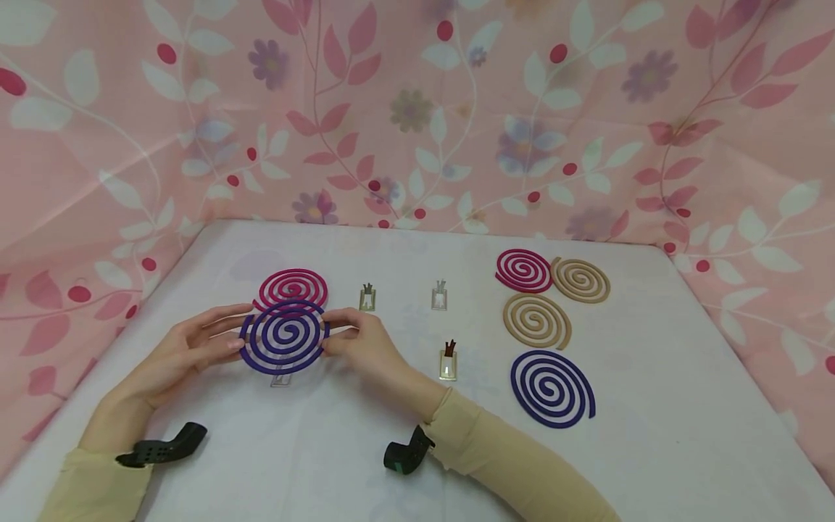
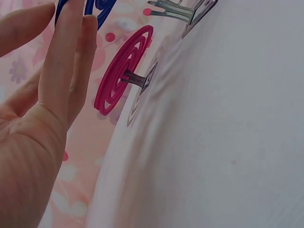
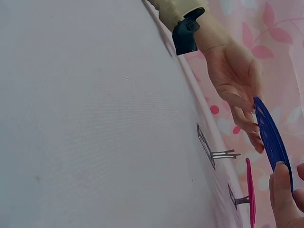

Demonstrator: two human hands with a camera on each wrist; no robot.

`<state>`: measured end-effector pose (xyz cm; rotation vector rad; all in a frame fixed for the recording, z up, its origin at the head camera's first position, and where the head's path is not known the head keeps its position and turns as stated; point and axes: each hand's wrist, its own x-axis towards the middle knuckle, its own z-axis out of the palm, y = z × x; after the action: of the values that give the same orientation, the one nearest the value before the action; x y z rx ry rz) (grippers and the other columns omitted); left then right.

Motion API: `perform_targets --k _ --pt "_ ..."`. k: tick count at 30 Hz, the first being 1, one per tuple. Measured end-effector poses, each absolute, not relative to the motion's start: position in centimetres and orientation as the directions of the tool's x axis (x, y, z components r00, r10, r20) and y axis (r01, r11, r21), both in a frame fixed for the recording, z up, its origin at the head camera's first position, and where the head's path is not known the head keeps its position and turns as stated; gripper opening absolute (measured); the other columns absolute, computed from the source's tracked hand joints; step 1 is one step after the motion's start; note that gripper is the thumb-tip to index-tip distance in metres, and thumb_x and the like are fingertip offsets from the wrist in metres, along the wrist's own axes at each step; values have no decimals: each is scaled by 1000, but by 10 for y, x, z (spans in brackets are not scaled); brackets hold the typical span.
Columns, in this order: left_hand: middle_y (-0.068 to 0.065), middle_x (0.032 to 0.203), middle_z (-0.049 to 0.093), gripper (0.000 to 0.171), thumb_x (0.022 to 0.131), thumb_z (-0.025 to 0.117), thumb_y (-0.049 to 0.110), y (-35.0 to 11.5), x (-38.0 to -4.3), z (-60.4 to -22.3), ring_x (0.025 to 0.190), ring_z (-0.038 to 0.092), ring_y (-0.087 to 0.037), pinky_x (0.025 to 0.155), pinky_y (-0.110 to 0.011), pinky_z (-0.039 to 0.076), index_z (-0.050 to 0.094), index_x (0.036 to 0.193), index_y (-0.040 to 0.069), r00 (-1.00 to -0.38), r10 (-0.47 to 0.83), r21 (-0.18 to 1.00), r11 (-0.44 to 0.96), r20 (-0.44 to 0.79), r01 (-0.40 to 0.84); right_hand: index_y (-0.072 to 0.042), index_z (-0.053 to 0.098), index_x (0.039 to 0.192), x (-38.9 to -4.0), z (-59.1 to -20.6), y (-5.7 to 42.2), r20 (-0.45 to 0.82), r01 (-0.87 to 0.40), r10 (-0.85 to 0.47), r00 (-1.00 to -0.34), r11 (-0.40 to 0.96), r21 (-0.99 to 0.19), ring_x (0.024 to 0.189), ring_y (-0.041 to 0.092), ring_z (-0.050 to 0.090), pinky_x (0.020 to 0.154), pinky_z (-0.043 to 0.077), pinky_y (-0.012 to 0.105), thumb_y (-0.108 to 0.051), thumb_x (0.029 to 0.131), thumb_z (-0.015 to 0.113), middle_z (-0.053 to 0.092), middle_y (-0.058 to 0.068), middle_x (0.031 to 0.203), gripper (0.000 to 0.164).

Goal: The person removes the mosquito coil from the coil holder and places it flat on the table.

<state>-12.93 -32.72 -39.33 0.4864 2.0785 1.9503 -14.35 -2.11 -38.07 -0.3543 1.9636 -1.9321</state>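
Note:
A dark blue mosquito coil [image 1: 288,333] is held level above the left part of the table. My left hand [image 1: 179,353] pinches its left edge, and my right hand [image 1: 370,349] grips the opposite edge between thumb and fingers. Below the coil stands a small metal coil stand [image 1: 280,380], partly hidden in the head view; the right wrist view shows this stand [image 3: 209,147] with its prongs up, apart from the coil. Just behind, a pink mosquito coil [image 2: 116,78] sits raised on another stand [image 2: 148,78].
Three more metal stands, one at the back [image 1: 368,298], a silvery one [image 1: 440,297] and a front one [image 1: 448,365], occupy the table's middle. To the right lie a pink coil [image 1: 524,270], two tan coils [image 1: 535,320] and a blue coil [image 1: 550,389]. Floral cloth [image 1: 417,145] hangs behind.

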Motion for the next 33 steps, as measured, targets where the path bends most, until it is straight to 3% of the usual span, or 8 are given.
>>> perform_targets --k 4,9,17,22,33 --pt "0 143 55 54 97 49 -11 -320 -130 -395 121 62 -9 91 -29 58 34 149 -6 -921 386 996 39 61 82 -4 64 127 -148 -379 -18 -92 79 -409 -908 47 -996 86 16 71 65 49 25 0 89 66 67 11 120 38" --pt "1 140 57 55 97 52 -9 -304 -132 -395 121 62 -8 93 -26 56 37 149 -3 -934 352 998 0 64 68 -2 63 129 -155 -376 -9 -94 91 -392 -915 26 -995 88 17 72 82 57 27 0 91 65 66 11 121 38" --pt "7 128 65 44 98 60 3 -257 -136 -387 113 66 -5 92 -21 55 50 141 7 -965 253 994 -66 -63 -83 -1 59 132 -162 -366 33 -76 82 -387 -919 0 -997 96 19 70 89 59 33 0 93 63 62 17 127 39" --pt "3 126 66 43 96 62 1 -221 -135 -377 112 67 -9 94 -26 56 50 137 -1 -964 258 987 -124 -67 -102 -2 60 132 -158 -363 68 -75 75 -356 -931 15 -997 100 22 70 87 60 34 -2 95 63 62 16 129 37" --pt "-13 130 61 45 96 64 5 -146 -134 -370 105 67 -10 95 -23 55 49 137 -6 -953 262 981 -75 -153 -178 -2 57 135 -134 -365 137 -113 107 -281 -953 39 -994 97 19 70 91 59 41 -4 96 61 58 18 135 39"
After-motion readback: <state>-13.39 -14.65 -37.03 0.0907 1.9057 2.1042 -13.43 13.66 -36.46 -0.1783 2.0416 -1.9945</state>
